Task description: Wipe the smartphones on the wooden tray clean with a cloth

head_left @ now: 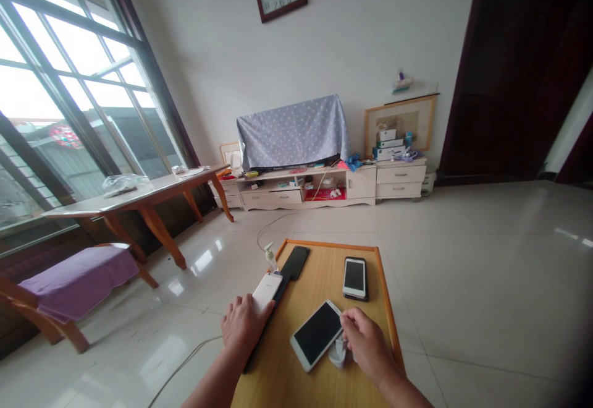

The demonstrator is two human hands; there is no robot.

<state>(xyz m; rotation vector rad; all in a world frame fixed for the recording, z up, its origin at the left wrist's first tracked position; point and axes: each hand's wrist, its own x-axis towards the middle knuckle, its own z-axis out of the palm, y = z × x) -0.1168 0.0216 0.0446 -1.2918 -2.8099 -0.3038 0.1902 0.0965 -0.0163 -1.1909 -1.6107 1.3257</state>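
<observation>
My left hand (241, 324) rests at the left edge of a small wooden table (324, 266), fingers curled over the near end of a white phone (267, 289) that lies back up on a dark strip. My right hand (365, 340) is closed in a pinch at the corner of a large white-framed phone (317, 334) lying screen up, just above a small white object (340, 353) I cannot identify. A white phone (355, 277) lies screen up farther back on the right. A black phone (295, 262) lies near the far left corner.
A small pump bottle (270, 257) stands at the table's left edge, with a cable trailing over the tiled floor. A long table (152, 195) and purple-cushioned bench (74, 281) stand by the window at left. A cloth-covered TV (294, 131) sits on a low cabinet (324, 187).
</observation>
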